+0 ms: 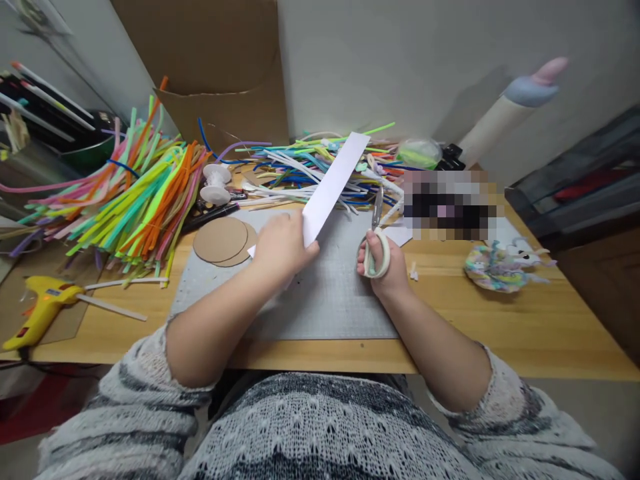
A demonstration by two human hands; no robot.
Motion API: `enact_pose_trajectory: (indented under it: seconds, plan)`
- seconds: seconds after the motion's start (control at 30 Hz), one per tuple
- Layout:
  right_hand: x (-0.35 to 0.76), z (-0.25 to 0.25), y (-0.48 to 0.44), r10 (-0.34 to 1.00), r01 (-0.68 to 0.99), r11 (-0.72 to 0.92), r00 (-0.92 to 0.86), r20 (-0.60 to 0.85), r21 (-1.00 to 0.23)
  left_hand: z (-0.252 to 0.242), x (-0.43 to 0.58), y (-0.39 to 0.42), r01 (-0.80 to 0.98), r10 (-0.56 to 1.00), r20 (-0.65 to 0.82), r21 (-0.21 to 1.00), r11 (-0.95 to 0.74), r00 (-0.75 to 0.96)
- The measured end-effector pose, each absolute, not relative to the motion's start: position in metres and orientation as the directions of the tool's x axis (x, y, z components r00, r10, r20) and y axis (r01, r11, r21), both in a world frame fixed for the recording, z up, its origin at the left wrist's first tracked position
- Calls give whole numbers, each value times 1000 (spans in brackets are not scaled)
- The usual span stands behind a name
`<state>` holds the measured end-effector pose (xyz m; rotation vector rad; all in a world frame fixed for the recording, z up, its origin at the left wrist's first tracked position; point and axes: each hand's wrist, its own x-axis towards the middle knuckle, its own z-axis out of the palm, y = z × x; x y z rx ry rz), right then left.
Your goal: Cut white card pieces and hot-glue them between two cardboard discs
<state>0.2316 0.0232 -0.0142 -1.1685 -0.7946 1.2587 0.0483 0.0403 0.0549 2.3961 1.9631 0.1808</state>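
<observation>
My left hand (283, 247) is closed on a long white paper strip (334, 183), which slants up and to the right above the grey cutting mat (325, 307). A pair of scissors (377, 210) with pale handles is in my right hand (387, 267), its blades pointing up and away from me. My fingers wrap round the handle loops. Two or more round cardboard discs (220, 239) lie on the mat to the left of my left hand, overlapping. Another white paper piece (397, 235) lies just past my right hand, partly hidden.
At left sit a bundle of pipe cleaners (145, 207) and a yellow glue gun (45, 310). More loose pipe cleaners (285, 167) and a white spool (216, 183) line the back. A fuzzy pastel craft piece (495, 267) rests on the wooden table (540, 333) at right.
</observation>
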Motion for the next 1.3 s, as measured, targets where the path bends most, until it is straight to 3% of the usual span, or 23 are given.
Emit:
enact_pose_trajectory:
  seconds: [0.1, 0.23, 0.43, 0.5, 0.57, 0.63, 0.7, 0.93, 1.1, 1.3]
  plan:
    - [231, -14, 24, 962, -320, -62, 234, -142, -945, 90, 25, 60, 963, 952, 181, 63, -262, 248]
    - [229, -14, 24, 960, -325, -81, 229, -162, -942, 113, -14, 118, 962, 946, 178, -14, -272, 270]
    - [229, -16, 24, 962, -290, -128, 196, -190, -948, 105, -29, 165, 976, 933, 334, 115, -183, 135]
    - [229, -16, 24, 962, -277, -140, 189, -197, -951, 99, -21, 148, 979, 966, 220, 125, -162, 132]
    - [228, -17, 24, 963, -268, -147, 180, -200, -952, 89, -13, 120, 982, 989, 8, 118, -149, 150]
    - [228, -17, 24, 965, -260, -145, 176, -195, -955, 78, -8, 91, 967, 957, -150, 101, -234, 248]
    - [227, -18, 24, 968, -247, -121, 184, -170, -961, 66, -6, 71, 949, 931, -187, 105, -297, 312]
    - [228, -25, 24, 975, -206, -79, 188, -119, -975, 50, 7, 138, 858, 876, 180, 190, -477, 448]
    - [228, -28, 24, 980, -175, -105, 148, -132, -979, 38, 18, 210, 892, 881, 189, 49, -449, 433]
    - [227, -28, 25, 982, -127, -150, 95, -163, -980, 25, 20, 223, 885, 879, 105, -98, -456, 464]
